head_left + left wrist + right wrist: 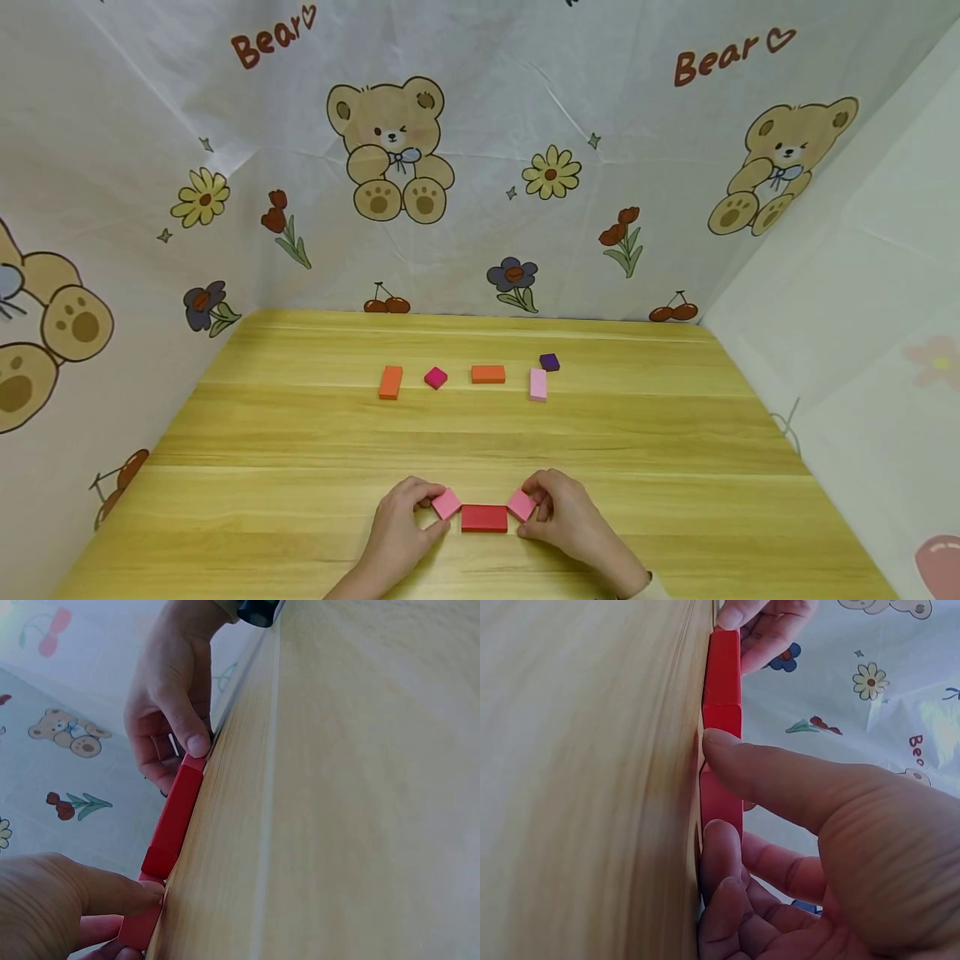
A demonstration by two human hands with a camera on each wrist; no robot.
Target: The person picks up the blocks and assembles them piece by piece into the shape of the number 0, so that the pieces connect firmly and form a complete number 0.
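Note:
A red rectangular block (483, 518) lies flat on the wooden table near its front. At its left end my left hand (405, 525) pinches a pink square block (446, 504) between thumb and fingers. My right hand (566, 517) pinches a second pink square block (521, 505) at the right end. Both pink blocks sit turned like diamonds, their inner corners at the red block's upper corners. In the left wrist view the red block (178, 814) stretches between the two hands. The right thumb (724, 746) partly covers the blocks in the right wrist view.
Farther back on the table (300, 450) lie an orange block (391, 382), a magenta square block (436, 378), another orange block (488, 374), a light pink block (537, 385) and a purple block (550, 362). Bear-printed cloth (480, 108) walls the back and sides.

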